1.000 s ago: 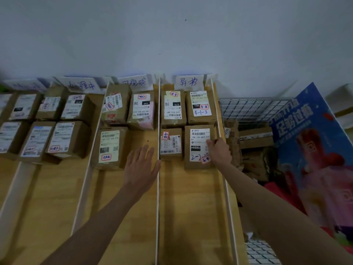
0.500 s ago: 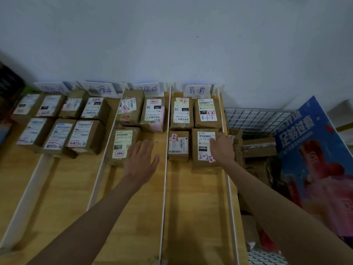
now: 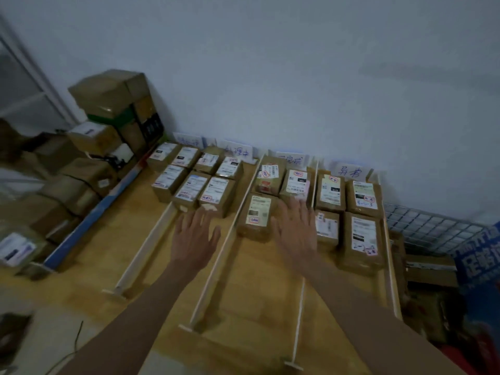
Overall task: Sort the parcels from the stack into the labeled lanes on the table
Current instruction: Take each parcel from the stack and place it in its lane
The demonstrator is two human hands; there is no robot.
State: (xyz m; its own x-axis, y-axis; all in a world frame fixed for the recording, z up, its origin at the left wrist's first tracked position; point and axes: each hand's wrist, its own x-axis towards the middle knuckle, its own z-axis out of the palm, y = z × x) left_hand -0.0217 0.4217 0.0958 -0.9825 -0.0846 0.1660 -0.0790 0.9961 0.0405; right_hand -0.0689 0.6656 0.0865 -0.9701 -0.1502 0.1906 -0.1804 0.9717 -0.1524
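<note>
Brown parcels with white labels lie in lanes on a wooden table [image 3: 243, 288], split by white dividers [image 3: 213, 269]. Handwritten lane signs [image 3: 349, 171] stand along the wall. The parcel marked 2-2 [image 3: 362, 240] lies in the rightmost lane. My left hand [image 3: 196, 236] hovers flat with spread fingers over the second lane, just in front of its parcels [image 3: 211, 193]. My right hand [image 3: 295, 228] is also flat and empty, over the third lane beside a parcel [image 3: 257, 217]. A stack of parcels [image 3: 108, 104] rises at the far left.
More boxes [image 3: 62, 190] crowd the left beyond a blue table edge [image 3: 92, 215]. On the right stands a wire basket [image 3: 427, 228] with cardboard and a blue poster [image 3: 479, 255]. A cable [image 3: 75, 345] lies at the lower left.
My right hand has let go of the 2-2 parcel and swung left over the third lane. My left hand moved left to the second lane. The view turned left, revealing the stack.
</note>
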